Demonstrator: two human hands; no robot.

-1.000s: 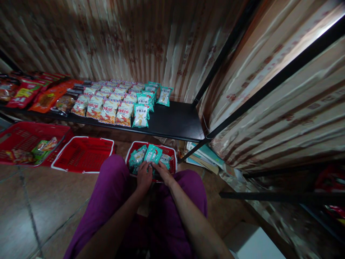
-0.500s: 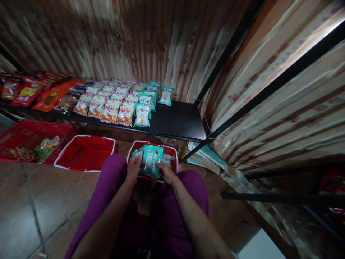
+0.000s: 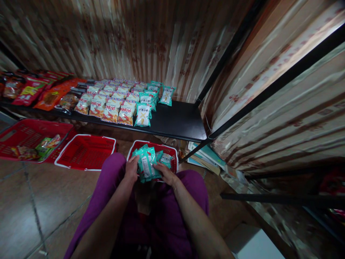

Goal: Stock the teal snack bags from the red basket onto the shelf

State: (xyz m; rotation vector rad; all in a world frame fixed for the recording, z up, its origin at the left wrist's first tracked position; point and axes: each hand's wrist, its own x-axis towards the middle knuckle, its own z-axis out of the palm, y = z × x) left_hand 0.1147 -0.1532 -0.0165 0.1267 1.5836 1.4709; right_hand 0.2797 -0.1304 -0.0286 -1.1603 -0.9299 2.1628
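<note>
Several teal snack bags [image 3: 147,166] are gathered between my hands, over the near side of a red basket [image 3: 173,151] with a white rim. My left hand [image 3: 132,168] is closed on the left edge of these bags. On their right side, the fingers of my right hand [image 3: 165,173] press against the front bag. More teal bags [image 3: 165,159] lie inside the basket, behind my right hand. Matching teal bags [image 3: 142,115] stand in a row on the black shelf [image 3: 178,120] beyond.
White-and-orange snack bags [image 3: 110,108], red bags [image 3: 29,90] and an orange bag [image 3: 51,98] fill the shelf's left part. An open red basket [image 3: 86,153] and a larger red basket [image 3: 27,131] stand at left. A black post [image 3: 231,124] and books [image 3: 205,158] are at right.
The teal bags between my hands have shifted slightly left and tilted, fanning out. More of the bags lying in the basket now show at right.
</note>
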